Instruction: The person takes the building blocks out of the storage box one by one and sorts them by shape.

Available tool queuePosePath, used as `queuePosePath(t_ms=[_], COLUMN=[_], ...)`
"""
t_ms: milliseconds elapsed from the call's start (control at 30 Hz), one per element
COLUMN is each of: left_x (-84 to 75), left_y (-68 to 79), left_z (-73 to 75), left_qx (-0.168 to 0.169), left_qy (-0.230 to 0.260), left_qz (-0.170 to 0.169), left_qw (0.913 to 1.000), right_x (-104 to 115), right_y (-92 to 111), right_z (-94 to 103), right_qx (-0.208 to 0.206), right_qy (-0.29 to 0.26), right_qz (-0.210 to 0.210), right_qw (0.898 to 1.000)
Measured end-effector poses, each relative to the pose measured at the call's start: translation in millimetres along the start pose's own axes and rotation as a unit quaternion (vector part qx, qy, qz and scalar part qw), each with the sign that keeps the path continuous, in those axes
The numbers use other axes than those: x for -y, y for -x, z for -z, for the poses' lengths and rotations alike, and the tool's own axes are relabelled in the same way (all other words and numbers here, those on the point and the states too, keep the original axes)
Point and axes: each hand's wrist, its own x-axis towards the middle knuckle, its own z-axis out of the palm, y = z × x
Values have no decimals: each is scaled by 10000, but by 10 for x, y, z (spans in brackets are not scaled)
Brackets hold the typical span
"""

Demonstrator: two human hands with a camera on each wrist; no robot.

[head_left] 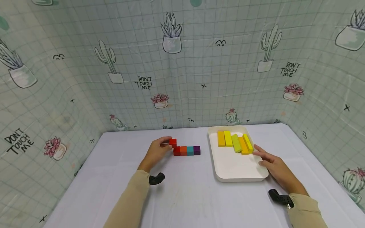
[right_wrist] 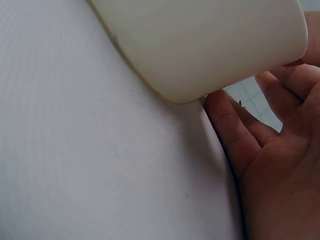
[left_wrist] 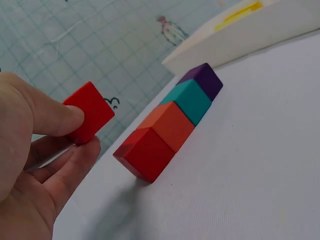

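Note:
My left hand [head_left: 156,152] pinches a red cube [head_left: 173,142] between thumb and fingers, raised beside a row of cubes. The row runs left to right: a darker red cube [head_left: 176,151], an orange cube [head_left: 183,151], a teal cube [head_left: 190,151] and a purple cube [head_left: 197,150]. In the left wrist view, the held cube [left_wrist: 91,112] is apart from the row's red end. On the right, my right hand [head_left: 275,166] rests with loosely extended fingers at the side of a white tray [head_left: 236,180]. Its fingertips [right_wrist: 218,102] lie right at the tray's lower edge.
Several yellow, orange and lime-green blocks [head_left: 236,143] lie in the far part of the tray. A white cloth covers the table [head_left: 182,196]. Behind and at both sides hangs a grid-patterned curtain [head_left: 194,63] with plant drawings.

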Motion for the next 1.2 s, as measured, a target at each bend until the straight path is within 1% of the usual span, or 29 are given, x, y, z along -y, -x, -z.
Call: queuePosePath(t_ms=[133,267,433,533,700,933,1200], left_x=[83,146,209,246,277,321,326], left_y=[20,34,23,15,14,0,-3], left_z=[46,78,79,67,49,8,-14], left_qx=[-27,-39,-75,-74,-121,-250,-285], left_qy=[57,91,-52,-153,-212,-477,-568], left_qz=[40,181,369,413,369,391,232], left_qw=[10000,9998,9993,9990,9990,9978,9977], right_x=[9,-2,-22,-26,-26,-34,-43], right_y=[-2,-2,-9,-11,-21,-25,-29], right_z=[1,3,4,2,1,-1,7], right_qx=[8,13,25,27,7,46,11], right_qy=[17,28,-33,-33,5,-33,71], right_qz=[-4,-4,42,41,78,104,42], right_qw=[10000,10000,10000,10000,10000,9999,10000])
